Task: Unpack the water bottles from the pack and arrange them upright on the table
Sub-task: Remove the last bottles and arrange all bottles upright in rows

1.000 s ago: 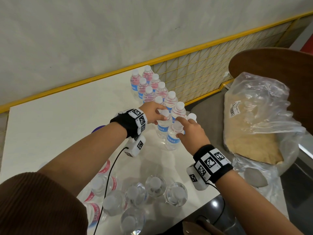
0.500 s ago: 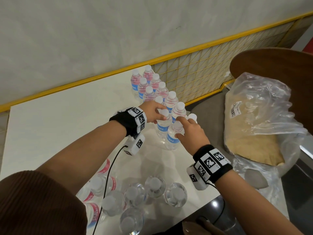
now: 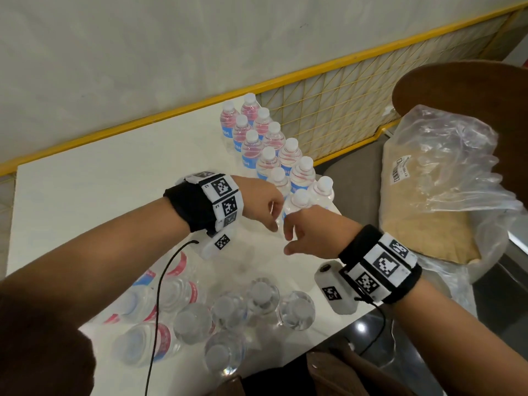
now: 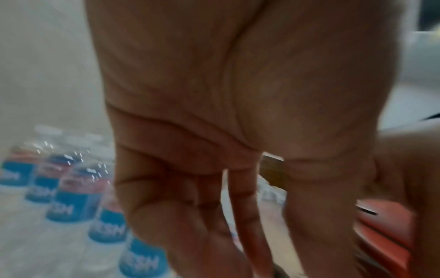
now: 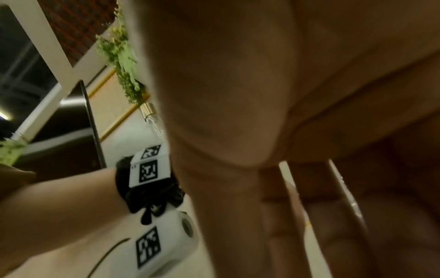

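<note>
Standing upright in two rows on the table (image 3: 85,178), capped water bottles (image 3: 274,144) are seen; more bottles (image 3: 228,310) are clustered nearer. Left hand (image 3: 261,205) and right hand (image 3: 311,232) are held loosely curled, holding nothing. A plastic bag (image 3: 445,178) is seen alongside.

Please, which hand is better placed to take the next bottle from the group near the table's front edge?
Probably the right hand: it hangs loosely curled and holds nothing, almost over the right end of the near bottles. The left hand, also free, sits farther back beside the upright rows.
</note>
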The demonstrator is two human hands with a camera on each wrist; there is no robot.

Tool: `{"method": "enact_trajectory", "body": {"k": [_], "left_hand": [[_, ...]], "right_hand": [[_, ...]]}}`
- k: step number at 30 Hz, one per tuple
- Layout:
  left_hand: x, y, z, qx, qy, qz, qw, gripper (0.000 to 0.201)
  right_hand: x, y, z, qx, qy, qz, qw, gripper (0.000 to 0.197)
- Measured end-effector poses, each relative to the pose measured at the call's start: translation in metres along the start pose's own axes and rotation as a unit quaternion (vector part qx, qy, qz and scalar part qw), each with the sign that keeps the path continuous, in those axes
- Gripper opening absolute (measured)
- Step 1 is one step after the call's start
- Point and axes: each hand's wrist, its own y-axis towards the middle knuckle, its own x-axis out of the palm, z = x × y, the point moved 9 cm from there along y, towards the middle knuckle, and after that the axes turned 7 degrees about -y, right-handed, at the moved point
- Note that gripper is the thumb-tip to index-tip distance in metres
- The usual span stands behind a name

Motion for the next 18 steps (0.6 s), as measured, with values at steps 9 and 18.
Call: {"method": "enact_trajectory", "body": {"k": [9,18], "left_hand": [[0.088,-0.031,0.014,0.001,0.07,-0.216,0.974,0.058],[0.085,-0.03,0.031,0.017,0.105,-0.147,0.983,0.024]], "right_hand": [[0.043,-0.035,-0.05,-0.12,-0.082,-0.199,0.969,0.039],[0.053,-0.035,-0.059,-0.134,-0.145,-0.196,0.961,0.037]]}}
